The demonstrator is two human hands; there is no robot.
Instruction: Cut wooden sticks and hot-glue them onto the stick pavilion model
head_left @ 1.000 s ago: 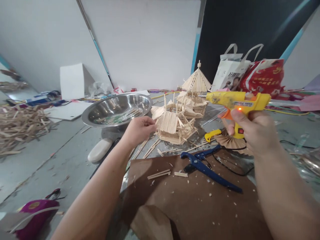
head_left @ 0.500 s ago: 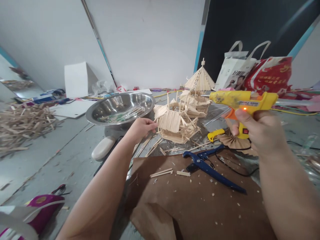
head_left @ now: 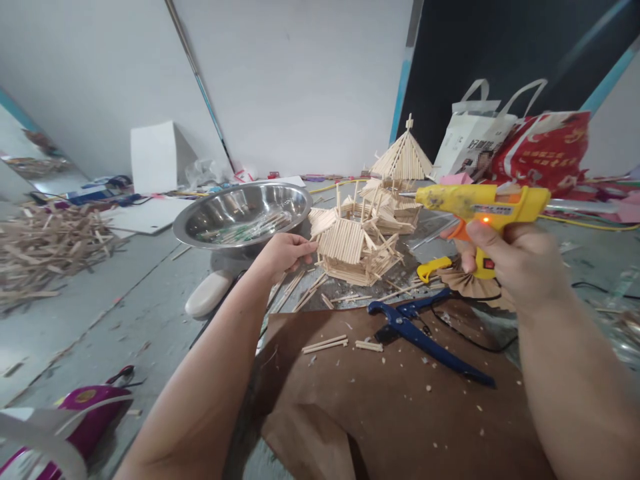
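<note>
My right hand is wrapped round a yellow hot glue gun, its orange light glowing and its nozzle pointing left. A small pavilion model made of thin wooden sticks stands ahead of me, with slatted roof panels and upright posts. At its left corner, the fingers of my left hand are pinched on the model's edge. Behind it stands a taller stick pavilion with a pointed roof. Blue-handled cutters lie on a brown sheet, near a few short sticks.
A steel basin holding bundled sticks is left of the model, with a white oval object in front. A pile of wood strips lies far left. Bags stand back right. A magenta device sits at lower left.
The glue gun has shifted slightly left and a little down. My left hand stays at the model's left corner, and the view has moved slightly.
</note>
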